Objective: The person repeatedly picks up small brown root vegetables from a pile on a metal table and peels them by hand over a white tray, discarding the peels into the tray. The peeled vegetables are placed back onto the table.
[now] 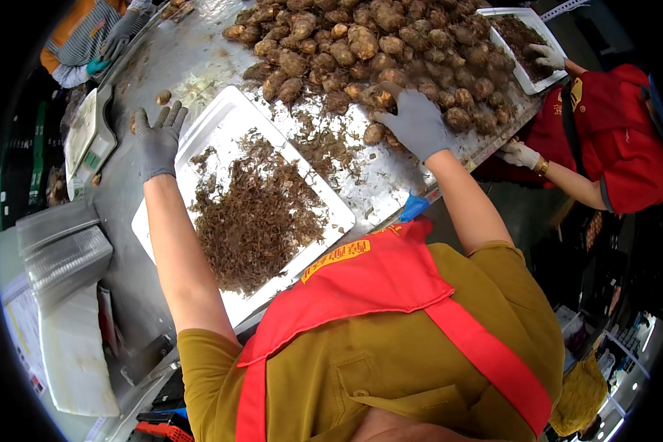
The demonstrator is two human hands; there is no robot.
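My left hand [160, 142], in a grey knit glove, is raised with its fingers apart and nothing in it, by the left rim of a white plastic tray [232, 99]. A single small taro corm [163, 97] lies just beyond its fingertips. Loose brown fibrous peelings [254, 221] cover much of the tray's floor. My right hand [417, 122], gloved the same way, reaches into the near edge of a big heap of taro corms [359, 44]. Its thumb and forefinger straddle a corm [383, 99]; whether they grip it is unclear.
Brown debris litters the metal table [331, 149] beside the tray. A weighing scale [91, 138] and a roll of clear plastic packaging [66, 243] are at left. A co-worker in red [602, 138] stands at right by another white tray [522, 50]; another person [96, 38] is at upper left.
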